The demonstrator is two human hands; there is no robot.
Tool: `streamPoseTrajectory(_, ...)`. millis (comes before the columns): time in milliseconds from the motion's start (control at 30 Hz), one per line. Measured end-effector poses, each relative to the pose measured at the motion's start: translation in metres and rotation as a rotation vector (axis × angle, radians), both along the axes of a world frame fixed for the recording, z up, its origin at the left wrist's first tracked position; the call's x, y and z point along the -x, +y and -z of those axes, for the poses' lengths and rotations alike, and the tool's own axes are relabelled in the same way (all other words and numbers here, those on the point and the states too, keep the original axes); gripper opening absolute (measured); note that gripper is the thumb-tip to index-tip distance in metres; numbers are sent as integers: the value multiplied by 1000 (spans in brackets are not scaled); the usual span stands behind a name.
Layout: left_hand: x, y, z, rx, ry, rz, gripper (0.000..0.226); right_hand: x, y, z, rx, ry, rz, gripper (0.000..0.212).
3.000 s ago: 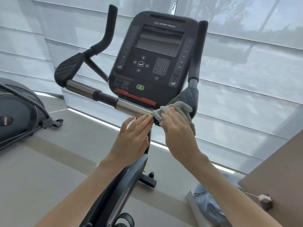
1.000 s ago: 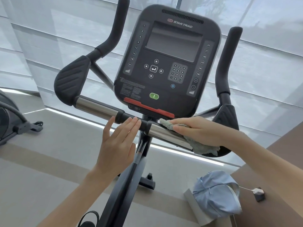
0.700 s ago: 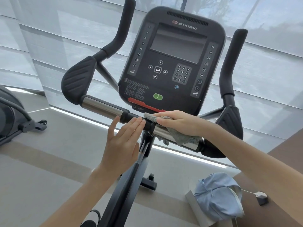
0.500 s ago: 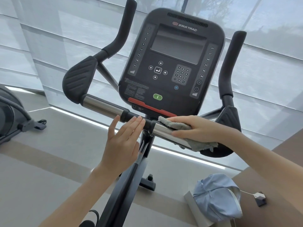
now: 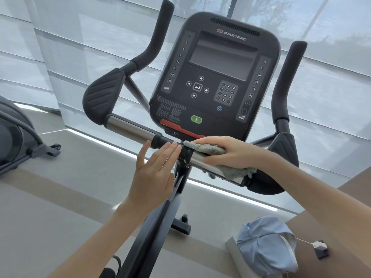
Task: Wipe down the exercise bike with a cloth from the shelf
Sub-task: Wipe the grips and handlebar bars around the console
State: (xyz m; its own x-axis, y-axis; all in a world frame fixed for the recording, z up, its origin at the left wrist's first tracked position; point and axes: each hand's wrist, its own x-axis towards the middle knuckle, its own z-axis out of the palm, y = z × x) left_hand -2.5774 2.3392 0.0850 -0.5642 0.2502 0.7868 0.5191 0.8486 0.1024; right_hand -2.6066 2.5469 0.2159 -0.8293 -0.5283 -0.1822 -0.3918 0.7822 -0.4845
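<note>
Ok, near to far. Both your forearms come in from the bottom edge, elbows cut off. Exercise bike [image 5: 152,227] frame post rises btw them, its lower end cut off too. Bottom right: blue fabric bundle [image 5: 267,243] on a pale ledge [image 5: 233,255], can't tell what it is. Small dark block [image 5: 322,251] w/ white tag sits beside it on a brown surface [image 5: 345,247].

Your left hand [image 5: 154,173]: flat, fingers straight and together, thumb splayed, fingertips touching the black centre collar [image 5: 160,140] of the handlebar. Holds nothing.

Your right hand [image 5: 230,152]: clamps the grey cloth [image 5: 234,171] onto the right chrome section [image 5: 197,160] of the bar. Index finger runs along the top, thumb along the near side, other fingers hidden behind. Cloth covers most of that chrome; one corner pokes out toward the collar, frayed edge hangs under your wrist. Right pad [image 5: 265,183] is partly hidden behind wrist and cloth.

Left chrome section [image 5: 130,129] and left pad [image 5: 102,97] are in full view. Console [image 5: 216,77] behind: screen dark, fine print lower left unreadable. Upright grips left [image 5: 160,27] and right [image 5: 289,77].

Far: blinds [image 5: 60,57], only blurry shapes thru them. Another machine [image 5: 12,141] at the left edge, mostly cut off.
</note>
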Motion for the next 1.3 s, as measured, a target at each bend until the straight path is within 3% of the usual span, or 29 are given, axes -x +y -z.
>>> streamPoseTrajectory(267,0,1,1,-9,12,-10,46,-9,37,-11,-33,-25,-12,34)
streamPoseTrajectory(600,2,0,3,-11,27,0,51,1,-5,0,49,36,-22,36)
streamPoseTrajectory(800,1,1,3,-6,19,-11,48,-24,29,-1,-118,111,24,34)
streamPoseTrajectory(933,0,1,2,-8,21,-7,47,-42,38,5,-354,260,-26,45)
streamPoseTrajectory(1133,2,0,4,-9,15,0,49,-62,55,38,-430,815,-322,46)
streamPoseTrajectory(1300,3,-2,4,-9,24,20,49,-34,18,45,-455,833,-401,44)
